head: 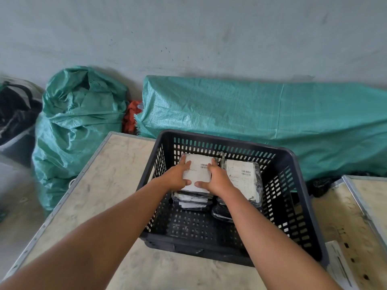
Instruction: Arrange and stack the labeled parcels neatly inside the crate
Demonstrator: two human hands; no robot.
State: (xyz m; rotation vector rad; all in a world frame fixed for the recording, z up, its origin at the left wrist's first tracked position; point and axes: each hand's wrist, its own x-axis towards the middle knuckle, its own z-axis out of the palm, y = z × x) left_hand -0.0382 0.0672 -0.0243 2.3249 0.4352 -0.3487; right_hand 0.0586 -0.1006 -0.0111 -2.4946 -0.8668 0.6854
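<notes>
A black slotted plastic crate stands on a pale table. Two stacks of parcels in dark wrap with white barcode labels sit against its far wall. Both hands rest on the top parcel of the left stack. My left hand grips that parcel's left edge, thumb at its near edge. My right hand holds its right edge in the same way. The right stack stands beside it, touching or nearly so, its top label face up. The lower parcels of both stacks are partly hidden by my arms.
The near half of the crate floor is bare. Green woven sacks lie behind the table against the wall, another at the left. A second board-topped surface adjoins on the right, with a paper slip.
</notes>
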